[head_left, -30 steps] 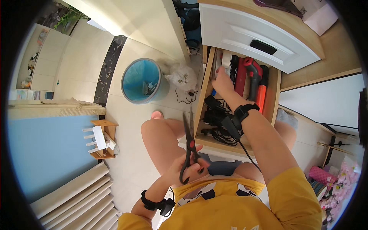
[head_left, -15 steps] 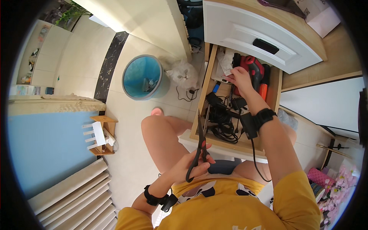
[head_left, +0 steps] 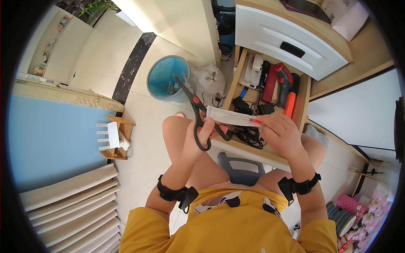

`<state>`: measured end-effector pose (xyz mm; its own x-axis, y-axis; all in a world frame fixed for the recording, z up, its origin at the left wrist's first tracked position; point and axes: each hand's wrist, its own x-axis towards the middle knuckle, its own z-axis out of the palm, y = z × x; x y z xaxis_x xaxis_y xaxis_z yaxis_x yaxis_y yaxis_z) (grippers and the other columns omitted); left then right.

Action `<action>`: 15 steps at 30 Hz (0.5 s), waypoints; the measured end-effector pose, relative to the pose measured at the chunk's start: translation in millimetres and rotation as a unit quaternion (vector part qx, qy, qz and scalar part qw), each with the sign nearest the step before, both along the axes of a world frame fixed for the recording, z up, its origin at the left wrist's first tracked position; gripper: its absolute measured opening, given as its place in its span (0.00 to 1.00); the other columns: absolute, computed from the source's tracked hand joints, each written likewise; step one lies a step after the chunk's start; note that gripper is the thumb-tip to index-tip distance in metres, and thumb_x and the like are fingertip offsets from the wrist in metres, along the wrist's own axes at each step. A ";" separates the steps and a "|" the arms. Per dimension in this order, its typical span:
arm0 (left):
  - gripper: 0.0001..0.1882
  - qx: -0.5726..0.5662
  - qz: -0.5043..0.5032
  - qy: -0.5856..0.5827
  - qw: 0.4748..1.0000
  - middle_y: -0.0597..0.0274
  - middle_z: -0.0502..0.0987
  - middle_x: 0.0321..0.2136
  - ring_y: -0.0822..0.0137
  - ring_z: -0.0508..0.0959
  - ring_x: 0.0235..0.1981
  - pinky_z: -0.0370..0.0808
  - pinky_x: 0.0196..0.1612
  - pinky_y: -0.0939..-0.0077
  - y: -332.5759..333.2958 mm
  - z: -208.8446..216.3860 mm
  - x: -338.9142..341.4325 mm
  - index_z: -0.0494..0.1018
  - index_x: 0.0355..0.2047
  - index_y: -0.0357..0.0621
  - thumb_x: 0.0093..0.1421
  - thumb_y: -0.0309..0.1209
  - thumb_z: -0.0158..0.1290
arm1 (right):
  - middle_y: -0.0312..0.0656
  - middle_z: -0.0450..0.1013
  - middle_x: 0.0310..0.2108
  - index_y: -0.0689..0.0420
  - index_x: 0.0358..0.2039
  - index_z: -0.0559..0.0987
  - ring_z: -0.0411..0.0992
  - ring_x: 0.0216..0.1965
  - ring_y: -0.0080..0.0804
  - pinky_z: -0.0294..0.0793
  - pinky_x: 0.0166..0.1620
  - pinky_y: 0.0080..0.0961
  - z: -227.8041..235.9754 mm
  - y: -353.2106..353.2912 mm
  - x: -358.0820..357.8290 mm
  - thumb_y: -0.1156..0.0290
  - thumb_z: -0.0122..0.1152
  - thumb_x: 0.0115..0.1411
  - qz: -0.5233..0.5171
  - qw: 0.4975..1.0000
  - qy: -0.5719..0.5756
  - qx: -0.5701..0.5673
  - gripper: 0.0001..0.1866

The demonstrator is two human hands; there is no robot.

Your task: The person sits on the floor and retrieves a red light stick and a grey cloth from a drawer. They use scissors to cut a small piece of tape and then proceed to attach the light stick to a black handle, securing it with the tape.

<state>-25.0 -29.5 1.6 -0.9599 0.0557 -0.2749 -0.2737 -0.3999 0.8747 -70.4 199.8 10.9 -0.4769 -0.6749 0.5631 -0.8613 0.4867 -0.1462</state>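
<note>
My left hand [head_left: 204, 134] grips black-handled scissors [head_left: 195, 101] with red at the pivot; the blades point up and stand slightly apart. A long, narrow, translucent white packet [head_left: 233, 116] stretches between my hands. Its right end, where something red shows, is pinched by my right hand [head_left: 279, 134]. Its left end lies beside the scissors and my left fingers; whether those fingers also grip it, I cannot tell. What is inside is too faint to name. Below the packet is the pulled-out wooden drawer [head_left: 304, 110], holding black cables [head_left: 249, 137] and a red-and-black tool [head_left: 285, 83].
An orange-and-black object [head_left: 290, 103] and a white power adapter-like item [head_left: 252, 72] lie in the drawer. A fluffy white cat [head_left: 211, 79] sits beside a blue-lined bin [head_left: 149, 80]. A white cabinet front [head_left: 291, 40] stands above the drawer.
My right hand has come out of the drawer's far part with the packet. My left hand has raised the scissors toward it, and the blades now point up and left.
</note>
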 end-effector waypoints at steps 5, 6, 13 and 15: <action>0.15 0.027 -0.052 -0.016 0.998 0.51 0.72 0.31 0.67 0.73 0.28 0.71 0.34 0.77 1.6 26.6 8.9 0.60 0.41 0.33 0.55 0.28 0.43 | 0.40 0.70 0.38 0.58 0.23 0.70 0.69 0.37 0.34 0.69 0.39 0.27 3.8 16.0 16.6 0.77 0.56 0.40 0.004 0.999 0.036 -0.003 0.07; 0.15 0.004 -0.042 -0.018 0.999 0.51 0.72 0.31 0.67 0.73 0.28 0.71 0.34 0.77 4.3 25.1 12.8 0.59 0.41 0.34 0.54 0.27 0.43 | 0.40 0.69 0.38 0.58 0.24 0.71 0.69 0.37 0.34 0.69 0.40 0.27 4.1 18.1 19.7 0.77 0.56 0.40 0.003 0.999 0.043 -0.006 0.08; 0.14 -0.057 0.048 0.101 0.992 0.52 0.71 0.33 0.70 0.73 0.30 0.71 0.34 0.79 31.2 15.0 21.3 0.58 0.42 0.34 0.54 0.19 0.43 | 0.44 0.64 0.44 0.60 0.50 0.62 0.64 0.45 0.34 0.65 0.45 0.28 -13.9 -5.0 49.1 0.72 0.59 0.49 -0.134 0.825 -0.488 -0.251 0.28; 0.14 -0.070 0.046 0.122 0.989 0.53 0.71 0.34 0.70 0.73 0.30 0.71 0.34 0.79 39.5 10.9 21.9 0.58 0.42 0.34 0.54 0.19 0.43 | 0.40 0.65 0.43 0.61 0.49 0.61 0.64 0.44 0.26 0.66 0.45 0.25 -18.4 -19.3 57.7 0.69 0.52 0.55 -0.074 0.731 -0.569 -0.370 0.22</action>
<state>-3.1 10.0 12.4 -0.9978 -0.0567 -0.0336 -0.0161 -0.2841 0.9587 -12.7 180.5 -7.5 -0.9574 -0.2802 -0.0702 0.0770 -0.0130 -0.9969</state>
